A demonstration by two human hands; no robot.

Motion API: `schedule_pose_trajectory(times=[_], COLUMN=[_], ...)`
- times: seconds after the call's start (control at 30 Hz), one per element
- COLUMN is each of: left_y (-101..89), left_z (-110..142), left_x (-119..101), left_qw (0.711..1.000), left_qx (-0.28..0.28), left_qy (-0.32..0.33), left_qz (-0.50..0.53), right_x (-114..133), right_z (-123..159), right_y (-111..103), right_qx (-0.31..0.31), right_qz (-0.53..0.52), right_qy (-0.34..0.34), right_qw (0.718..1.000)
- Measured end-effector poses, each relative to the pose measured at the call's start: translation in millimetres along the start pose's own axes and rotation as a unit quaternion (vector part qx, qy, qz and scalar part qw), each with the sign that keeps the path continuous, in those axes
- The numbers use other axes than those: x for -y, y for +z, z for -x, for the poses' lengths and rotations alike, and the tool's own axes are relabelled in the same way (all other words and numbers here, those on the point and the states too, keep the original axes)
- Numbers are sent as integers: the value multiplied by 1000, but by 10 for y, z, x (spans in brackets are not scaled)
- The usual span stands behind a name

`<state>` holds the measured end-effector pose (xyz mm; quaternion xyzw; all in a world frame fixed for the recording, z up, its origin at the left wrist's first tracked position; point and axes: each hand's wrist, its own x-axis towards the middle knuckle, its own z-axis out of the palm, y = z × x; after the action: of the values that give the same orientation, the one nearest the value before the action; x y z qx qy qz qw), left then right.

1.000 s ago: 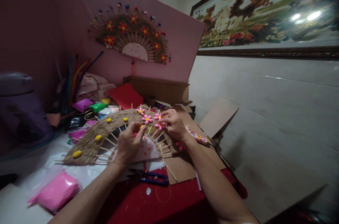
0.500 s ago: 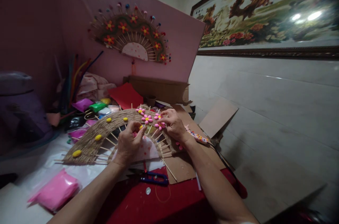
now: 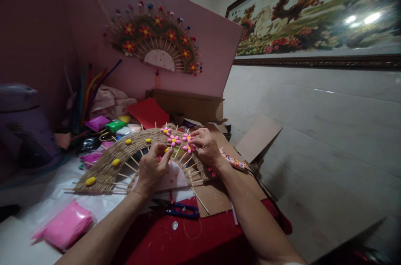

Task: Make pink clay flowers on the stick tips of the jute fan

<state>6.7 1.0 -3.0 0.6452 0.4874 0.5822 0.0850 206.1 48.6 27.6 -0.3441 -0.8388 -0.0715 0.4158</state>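
Here the right hand curls over the fan.

Bare left hand, ungloved, slim-fingered. Bare right hand, matching, ungloved. Left forearm, bare, narrow at wrist, broadening toward lower picture edge. Right forearm, likewise bare, smooth-contoured, widening toward elbow. Small whitish edge, seemingly cloth sleeve, at right arm's lower end, mostly cut off by picture border. Fingernail details: too small to tell.

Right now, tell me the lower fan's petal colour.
The petals are pink, best seen in the head view.
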Motion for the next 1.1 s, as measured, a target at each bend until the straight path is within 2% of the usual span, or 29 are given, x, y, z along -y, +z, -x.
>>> schedule_pose_trajectory(times=[0.47, 0.63, 0.83, 0.97, 1.1], left_y=[-6, -11, -41, -51, -77], left_z=[-8, -8, -9, -2, 5], left_x=[-19, -13, -78, -111, -143], left_qw=[1000, 1000, 999, 999, 998], left_qx=[6, -2, 11, 13, 35], left_qy=[1, -2, 17, 22, 27], left_qz=[6, 5, 44, 29, 47], right_x=[14, -16, -113, -175, -214], right_z=[1, 6, 3, 20, 39], right_y=[-6, -40, -154, -197, -203], right_qx=[-21, -132, -275, -330, -358], right_qz=[-1, -5, 22, 35, 26], right_qy=[-5, 32, 73, 87, 106], right_qw=[1000, 991, 958, 939, 927])
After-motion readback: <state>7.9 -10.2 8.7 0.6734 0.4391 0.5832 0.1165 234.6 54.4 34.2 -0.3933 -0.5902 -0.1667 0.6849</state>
